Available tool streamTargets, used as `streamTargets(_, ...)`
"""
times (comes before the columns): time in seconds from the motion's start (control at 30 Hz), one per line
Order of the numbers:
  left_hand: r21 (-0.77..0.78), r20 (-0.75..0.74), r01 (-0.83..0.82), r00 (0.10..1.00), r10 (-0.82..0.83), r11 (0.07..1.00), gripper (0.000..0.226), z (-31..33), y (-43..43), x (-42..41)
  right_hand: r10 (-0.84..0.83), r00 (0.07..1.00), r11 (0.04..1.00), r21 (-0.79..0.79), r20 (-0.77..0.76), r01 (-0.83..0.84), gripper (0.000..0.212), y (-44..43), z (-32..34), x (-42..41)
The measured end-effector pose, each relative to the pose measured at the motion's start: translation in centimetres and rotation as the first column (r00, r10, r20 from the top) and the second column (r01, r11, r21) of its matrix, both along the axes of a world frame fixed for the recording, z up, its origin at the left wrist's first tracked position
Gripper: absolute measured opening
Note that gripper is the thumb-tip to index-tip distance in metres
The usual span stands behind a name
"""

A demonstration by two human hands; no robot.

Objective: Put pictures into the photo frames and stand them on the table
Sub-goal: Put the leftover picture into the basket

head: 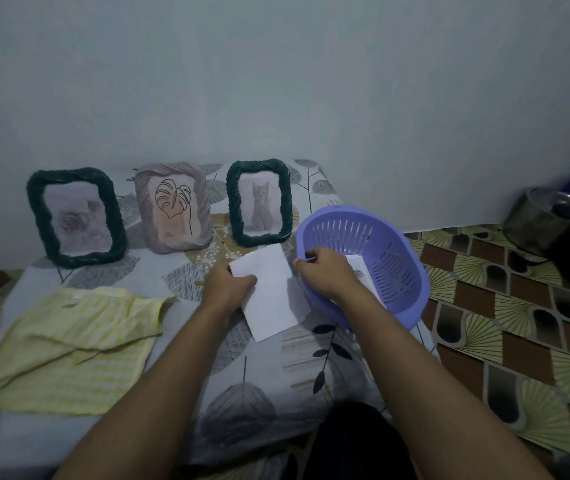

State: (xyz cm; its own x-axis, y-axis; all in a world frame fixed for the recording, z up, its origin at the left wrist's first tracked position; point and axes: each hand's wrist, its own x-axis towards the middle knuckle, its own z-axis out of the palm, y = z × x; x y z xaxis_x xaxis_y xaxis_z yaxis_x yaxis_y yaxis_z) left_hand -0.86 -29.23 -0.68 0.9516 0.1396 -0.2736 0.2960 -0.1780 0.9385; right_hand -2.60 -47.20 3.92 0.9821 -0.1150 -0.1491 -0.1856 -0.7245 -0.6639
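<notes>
A low table [242, 393] under a grey cloth printed with leaves stands against a bare, pale blue-grey wall [276, 81]. To its right the floor [519, 323] has a brown and green fan pattern, and a metal pot [536, 216] sits on it by the wall. A crumpled yellow cloth [68, 344] lies on the left of the table.

Three frames stand upright in a row at the back. A dark green frame [75, 216] on the left holds a blurred picture, a pale lilac frame [172, 207] has a line drawing of a leaf, and a second dark green frame [259, 202] shows a grey kitten.

In front of the kitten frame, the left hand [229, 285] grips a blank white sheet [273, 296] by its left edge, thumb on top. The right hand [325, 271] has its fingers curled at the near rim of a purple basket [391, 258] and appears to pinch that rim, though the view is soft there. The slotted basket tips toward the person, and a printed paper [358, 268] lies inside it.
</notes>
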Motion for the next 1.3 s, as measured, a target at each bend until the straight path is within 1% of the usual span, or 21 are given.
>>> streamTargets(0.07,-0.022,-0.009,-0.039,0.999,0.039,0.999,0.033,0.0,1.4,-0.3,-0.007,1.000,1.000,-0.009,0.000,0.007,0.048,0.0,0.0,0.0)
streamTargets(0.13,0.015,0.009,-0.052,0.999,0.051,0.999,0.028,0.5,2.7,-0.9,-0.019,1.000,1.000,-0.020,0.007,0.019,0.049,-0.1,0.0,-0.2)
streamTargets(0.2,0.028,0.021,-0.090,0.996,0.089,0.996,0.028,0.8,3.8,-1.2,-0.028,0.998,0.998,-0.055,0.048,0.030,0.045,0.2,0.1,-0.5)
streamTargets(0.23,0.033,0.037,-0.100,0.994,0.099,0.994,0.032,0.9,4.4,-1.4,-0.028,0.994,0.996,-0.082,0.103,0.037,0.042,0.5,0.2,-0.7)
streamTargets(0.3,0.030,0.066,-0.112,0.992,0.110,0.993,0.037,1.2,5.2,-2.0,0.023,0.958,0.989,-0.148,0.286,0.021,0.040,1.6,0.4,-1.4)
streamTargets(0.33,0.019,0.080,-0.113,0.991,0.111,0.993,0.038,1.2,5.6,-2.1,0.072,0.931,0.987,-0.163,0.358,-0.014,0.041,2.3,0.5,-1.8)
streamTargets(0.37,0.013,0.086,-0.112,0.990,0.110,0.994,0.038,1.0,5.9,-2.1,0.126,0.910,0.986,-0.153,0.394,-0.070,0.041,3.2,0.5,-2.3)
streamTargets(0.43,0.006,0.106,-0.115,0.988,0.114,0.993,0.032,1.5,6.0,-2.6,0.220,0.901,0.975,-0.068,0.375,-0.210,0.042,4.9,0.5,-3.2)
streamTargets(0.53,-0.033,0.142,-0.099,0.985,0.103,0.995,0.025,2.5,5.6,-3.9,0.331,0.910,0.936,0.038,0.250,-0.351,0.049,6.9,0.2,-4.3)
streamTargets(0.6,-0.098,0.171,-0.081,0.980,0.097,0.992,0.025,2.8,5.4,-4.5,0.377,0.909,0.916,0.074,0.177,-0.394,0.058,7.7,-0.5,-4.8)
streamTargets(0.67,-0.154,0.187,-0.067,0.978,0.095,0.986,0.023,2.9,5.3,-4.9,0.405,0.901,0.897,0.122,0.157,-0.425,0.066,8.0,-1.2,-5.3)
streamTargets(0.73,-0.186,0.205,-0.042,0.975,0.080,0.982,0.009,3.0,5.1,-5.4,0.416,0.892,0.885,0.147,0.176,-0.441,0.072,8.1,-1.8,-5.7)
streamTargets(0.77,-0.207,0.212,-0.023,0.975,0.068,0.978,0.003,3.0,4.9,-5.5,0.408,0.892,0.885,0.156,0.192,-0.439,0.070,8.1,-2.1,-5.8)
streamTargets(0.8,-0.221,0.207,-0.005,0.977,0.052,0.975,0.010,3.1,4.8,-5.7,0.392,0.895,0.886,0.174,0.214,-0.429,0.065,8.2,-2.3,-5.9)
streamTargets(0.87,-0.259,0.178,0.032,0.984,0.015,0.965,0.022,3.2,4.7,-6.0,0.321,0.911,0.895,0.233,0.258,-0.381,0.048,8.3,-2.7,-6.1)
streamTargets(0.93,-0.276,0.182,0.041,0.983,0.010,0.960,0.027,3.1,4.8,-6.4,0.226,0.931,0.920,0.252,0.286,-0.301,0.035,8.2,-3.2,-6.2)
streamTargets(0.97,-0.264,0.201,0.023,0.979,0.032,0.964,0.027,2.9,4.9,-6.5,0.180,0.939,0.928,0.265,0.294,-0.261,0.035,8.1,-3.5,-6.2)
streamTargets(1.03,-0.130,0.274,-0.063,0.957,0.097,0.989,0.021,2.4,5.1,-6.6,0.088,0.955,0.919,0.348,0.284,-0.188,0.039,8.1,-4.0,-6.2)
streamTargets(1.1,-0.043,0.319,-0.122,0.939,0.129,0.992,0.030,1.9,5.2,-6.6,0.023,0.960,0.897,0.418,0.279,-0.143,0.040,8.2,-4.4,-6.2)
streamTargets(1.2,-0.071,0.296,-0.094,0.949,0.111,0.993,0.049,1.3,4.9,-6.4,-0.011,0.959,0.867,0.481,0.285,-0.133,0.040,8.2,-4.8,-6.1)
streamTargets(1.3,-0.039,0.318,-0.088,0.943,0.096,0.995,0.045,0.9,4.4,-6.5,-0.040,0.957,0.855,0.505,0.287,-0.116,0.038,8.2,-5.1,-6.0)
